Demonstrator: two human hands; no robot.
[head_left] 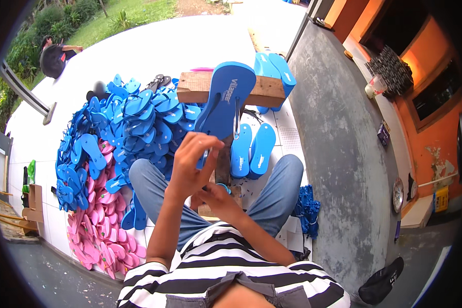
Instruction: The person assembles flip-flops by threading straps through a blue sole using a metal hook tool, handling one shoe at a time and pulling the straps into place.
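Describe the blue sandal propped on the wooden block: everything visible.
The blue sandal is a flip-flop of foam-like material, sole up and tilted, its toe end leaning on the wooden block, its heel end down toward the hands. White print runs along the sole. A darker blue strap shows at its left edge, and a thin metal hook hangs through it near the middle. The left hand is raised at its lower end, fingers pinched there; the right hand sits lower, near the post beneath.

Blue sandal (226, 100); pink sandals (100, 241); black-white striped shirt (231, 262); orange wall (436, 128).
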